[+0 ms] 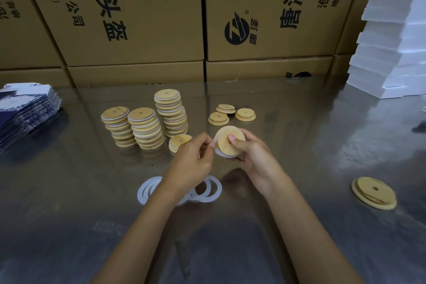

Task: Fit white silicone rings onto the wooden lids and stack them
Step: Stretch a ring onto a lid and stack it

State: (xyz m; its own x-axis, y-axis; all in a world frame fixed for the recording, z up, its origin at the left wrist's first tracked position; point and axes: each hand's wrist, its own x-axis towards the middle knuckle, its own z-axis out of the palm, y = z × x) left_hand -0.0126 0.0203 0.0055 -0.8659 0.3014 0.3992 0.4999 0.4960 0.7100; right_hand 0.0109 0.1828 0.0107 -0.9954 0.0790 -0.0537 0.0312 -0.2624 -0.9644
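My right hand [250, 157] holds a round wooden lid [227, 144] tilted above the table, thumb pressed on its face. My left hand [192, 159] pinches the white silicone ring [221, 153] at the lid's left edge; the ring wraps partly around the lid. Loose white rings [207, 188] lie on the table under my left wrist, partly hidden. Three stacks of ringed lids [144, 128] stand behind, with a single ringed lid [178, 142] in front of them. Three bare lids [230, 114] lie at the back, and another bare lid [373, 192] lies at the right.
Brown cardboard boxes [147, 18] form a wall along the far edge of the shiny table [69, 191]. A pile of blue-and-white printed flat packs [25, 113] sits at the left. White foam slabs [391, 53] are stacked at the back right.
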